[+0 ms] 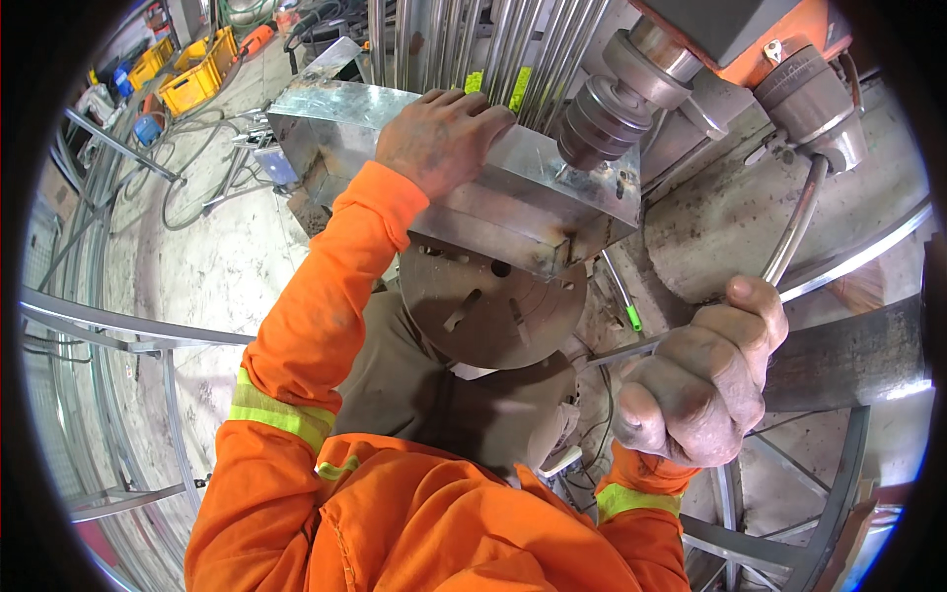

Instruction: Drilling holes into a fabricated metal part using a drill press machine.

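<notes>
My left hand point(444, 143) is closed over the far upper edge of a bare sheet-metal box point(538, 202) with a hollow near side, its fingers curled past the rim. The box rests on the round slotted table point(493, 316) of a drill press. Above the right part of the box is the drill chuck point(604, 118); a bit under it is hard to make out. At the right, my right hand point(705, 380) is wrapped around the end of the bent metal feed lever point(797, 222), which runs up to the machine's hub point(804, 94).
Upright metal tubes point(483, 44) stand just behind the box. Yellow crates point(202, 74) and cables lie on the floor at the far left. A metal frame point(829, 513) stands at the lower right, and long bars point(128, 326) are at the left.
</notes>
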Tool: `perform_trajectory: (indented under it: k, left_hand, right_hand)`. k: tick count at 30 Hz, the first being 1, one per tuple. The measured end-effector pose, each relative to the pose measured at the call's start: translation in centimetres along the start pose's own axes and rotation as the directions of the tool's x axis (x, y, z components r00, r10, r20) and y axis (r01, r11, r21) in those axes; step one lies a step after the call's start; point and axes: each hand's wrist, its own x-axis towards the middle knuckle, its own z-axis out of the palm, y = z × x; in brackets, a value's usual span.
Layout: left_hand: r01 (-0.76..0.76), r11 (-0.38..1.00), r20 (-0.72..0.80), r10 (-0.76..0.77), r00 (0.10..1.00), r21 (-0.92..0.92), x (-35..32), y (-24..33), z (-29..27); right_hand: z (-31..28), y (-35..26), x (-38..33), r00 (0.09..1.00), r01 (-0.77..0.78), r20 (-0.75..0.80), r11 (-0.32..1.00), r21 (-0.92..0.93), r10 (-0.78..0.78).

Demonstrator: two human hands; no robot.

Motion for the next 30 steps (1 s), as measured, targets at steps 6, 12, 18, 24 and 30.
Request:
perform_trajectory:
  k: [6,12,18,24,30]
  left_hand:
    - [-0.004,1.000,0.025,0.003,1.000,0.022,-0.30,-0.17,-0.11]
    - [-0.009,1.000,0.018,0.009,1.000,0.001,-0.09,-0.02,-0.08]
    - [-0.012,1.000,0.009,0.012,1.000,0.011,-0.10,-0.28,0.15]
    - [-0.017,1.000,0.012,0.017,1.000,0.010,-0.15,-0.09,-0.01]
    - [-0.006,1.000,0.021,0.006,1.000,0.004,-0.18,-0.09,-0.07]
  right_hand:
    - [0.08,-0.27,-0.08,1.000,-0.021,0.006,1.000,0.003,0.021]
    - [-0.12,-0.15,-0.15,1.000,-0.020,0.019,1.000,-0.004,0.020]
    - [-0.09,0.19,-0.24,1.000,-0.003,0.031,1.000,0.000,0.003]
    - [-0.08,0.12,-0.35,1.000,-0.002,0.026,1.000,0.003,0.002]
    - [-0.69,0.34,-0.10,0.996,0.018,0.084,1.000,-0.015,-0.017]
